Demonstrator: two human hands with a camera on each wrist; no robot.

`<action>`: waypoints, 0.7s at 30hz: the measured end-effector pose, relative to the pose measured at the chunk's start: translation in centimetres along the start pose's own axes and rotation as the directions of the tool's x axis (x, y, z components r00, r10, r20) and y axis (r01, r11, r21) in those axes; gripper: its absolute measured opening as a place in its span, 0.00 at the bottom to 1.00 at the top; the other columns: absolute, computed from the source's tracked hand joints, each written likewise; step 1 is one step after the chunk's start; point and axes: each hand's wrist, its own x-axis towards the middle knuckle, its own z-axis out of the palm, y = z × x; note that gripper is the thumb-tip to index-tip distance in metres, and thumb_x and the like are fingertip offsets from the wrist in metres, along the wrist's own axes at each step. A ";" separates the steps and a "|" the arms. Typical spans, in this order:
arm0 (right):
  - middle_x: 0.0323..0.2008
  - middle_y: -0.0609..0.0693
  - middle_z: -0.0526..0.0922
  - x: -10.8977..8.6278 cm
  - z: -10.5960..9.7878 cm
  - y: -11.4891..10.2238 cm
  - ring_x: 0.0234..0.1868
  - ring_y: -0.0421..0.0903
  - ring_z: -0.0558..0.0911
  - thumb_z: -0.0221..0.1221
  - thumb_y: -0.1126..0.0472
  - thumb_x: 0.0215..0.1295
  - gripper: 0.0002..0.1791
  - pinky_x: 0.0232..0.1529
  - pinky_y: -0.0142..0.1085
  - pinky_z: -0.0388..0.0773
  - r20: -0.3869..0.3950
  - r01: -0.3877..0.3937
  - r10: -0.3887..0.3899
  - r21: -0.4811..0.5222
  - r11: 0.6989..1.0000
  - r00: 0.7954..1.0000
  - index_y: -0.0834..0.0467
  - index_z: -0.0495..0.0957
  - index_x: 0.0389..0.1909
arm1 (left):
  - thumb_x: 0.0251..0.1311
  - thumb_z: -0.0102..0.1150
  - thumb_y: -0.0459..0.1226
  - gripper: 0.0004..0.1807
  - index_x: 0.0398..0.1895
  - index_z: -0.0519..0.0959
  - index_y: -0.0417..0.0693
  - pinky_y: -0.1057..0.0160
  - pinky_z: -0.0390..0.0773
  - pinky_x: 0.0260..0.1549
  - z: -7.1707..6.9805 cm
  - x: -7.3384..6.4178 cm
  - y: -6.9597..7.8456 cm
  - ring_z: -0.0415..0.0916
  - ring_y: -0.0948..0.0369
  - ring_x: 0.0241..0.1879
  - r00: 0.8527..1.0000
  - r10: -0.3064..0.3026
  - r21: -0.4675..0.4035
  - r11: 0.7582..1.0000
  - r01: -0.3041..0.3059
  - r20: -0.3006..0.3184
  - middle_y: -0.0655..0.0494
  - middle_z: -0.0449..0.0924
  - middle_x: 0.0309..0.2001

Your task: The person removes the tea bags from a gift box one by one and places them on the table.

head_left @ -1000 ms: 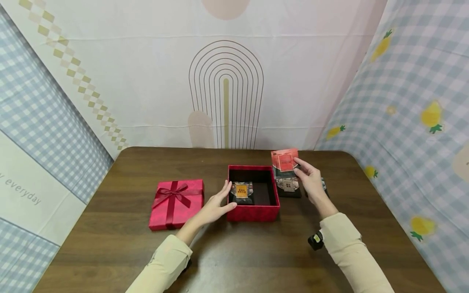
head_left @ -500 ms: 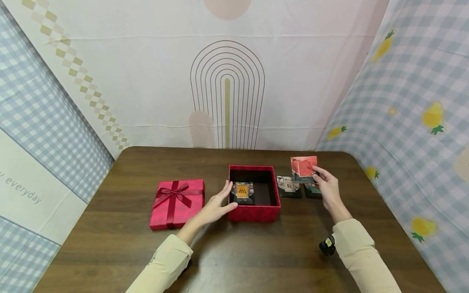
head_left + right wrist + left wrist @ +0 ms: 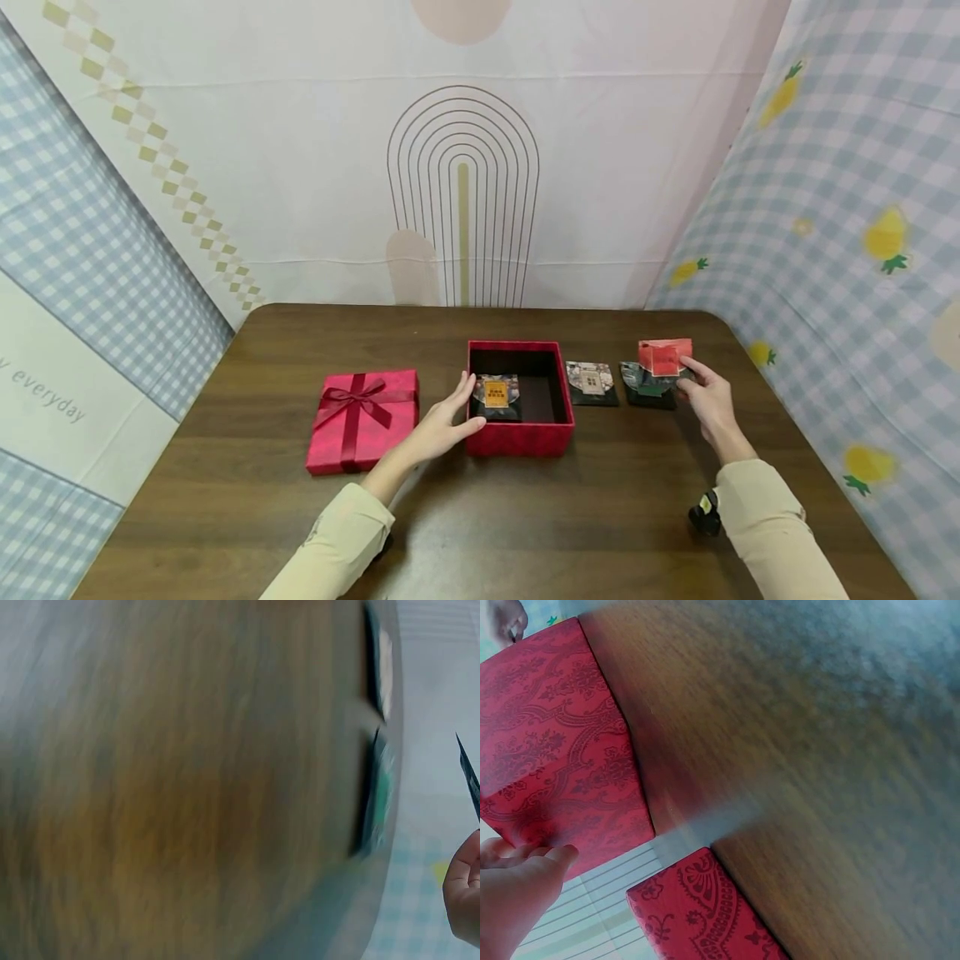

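My right hand (image 3: pixel 712 407) pinches a flat red-and-black sachet (image 3: pixel 663 357) by its right edge. It overlaps a dark sachet with a green label (image 3: pixel 651 402) lying on the table. Just left of that lies a sachet with a pale label (image 3: pixel 592 383). My left hand (image 3: pixel 437 429) rests against the near left corner of an uncovered red box (image 3: pixel 519 440), fingers straight along its left side and thumb at the front wall. Inside the box, at the left, leans a black sachet with an orange label (image 3: pixel 497 394). The right wrist view catches the held sachet (image 3: pixel 469 776) only edge-on.
A red patterned lid (image 3: pixel 384 437) with a dark red ribbon bow lies left of the box. The brown wooden table (image 3: pixel 510 533) has its far edge close behind these things, against a printed cloth backdrop (image 3: pixel 315 167).
My right hand has carried the red sachet rightward and lower, from beside the box past the pale-label sachet to over the green-label one. The left hand has stayed at the box.
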 end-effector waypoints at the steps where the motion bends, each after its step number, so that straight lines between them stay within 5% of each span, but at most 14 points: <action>1: 0.25 0.32 0.73 0.1 -0.4 0.2 0.25 0.29 0.73 0.47 0.74 0.59 0.29 0.28 0.22 0.73 0.002 0.006 -0.005 -0.034 0.999 1.000 0.70 0.58 0.64 | 0.62 0.52 0.44 0.40 0.71 0.45 0.43 0.47 0.52 0.62 0.0 0.0 0.0 0.47 0.47 0.67 1.000 0.000 0.000 1.000 0.000 0.001 0.43 0.36 0.71; 4: 0.29 0.36 0.72 0.3 -1.4 0.8 0.25 0.28 0.72 0.47 0.74 0.58 0.31 0.29 0.24 0.73 0.003 0.015 -0.015 -0.151 0.988 1.000 0.69 0.57 0.65 | 0.63 0.52 0.44 0.40 0.71 0.44 0.43 0.46 0.52 0.62 -0.1 0.0 0.0 0.47 0.47 0.67 1.000 0.002 -0.002 1.000 -0.002 0.006 0.42 0.36 0.71; 7: 0.43 0.53 0.74 0.5 -2.4 1.4 0.27 0.27 0.70 0.46 0.74 0.58 0.31 0.31 0.25 0.74 0.003 0.003 -0.003 -0.216 0.976 1.000 0.68 0.56 0.66 | 0.63 0.52 0.44 0.40 0.71 0.44 0.42 0.46 0.52 0.62 -0.1 0.0 0.1 0.47 0.46 0.67 1.000 0.004 -0.001 1.000 -0.004 0.009 0.41 0.36 0.71; 11: 0.61 0.68 0.59 1.0 -3.5 2.0 0.30 0.24 0.68 0.43 0.74 0.58 0.32 0.33 0.25 0.74 -0.004 -0.038 0.038 -0.241 0.970 0.999 0.67 0.53 0.67 | 0.63 0.52 0.43 0.39 0.71 0.45 0.43 0.47 0.51 0.63 -0.1 0.0 0.2 0.46 0.47 0.67 1.000 0.002 -0.002 1.000 -0.002 0.006 0.43 0.36 0.71; 21: 0.60 0.69 0.62 2.0 -5.6 3.4 0.27 0.30 0.67 0.43 0.73 0.57 0.29 0.26 0.24 0.72 -0.102 -0.170 0.143 -0.344 0.924 0.984 0.69 0.59 0.64 | 0.63 0.52 0.44 0.39 0.71 0.45 0.42 0.46 0.51 0.62 -0.1 0.0 0.2 0.46 0.46 0.68 1.000 0.004 -0.004 1.000 -0.004 0.010 0.42 0.36 0.71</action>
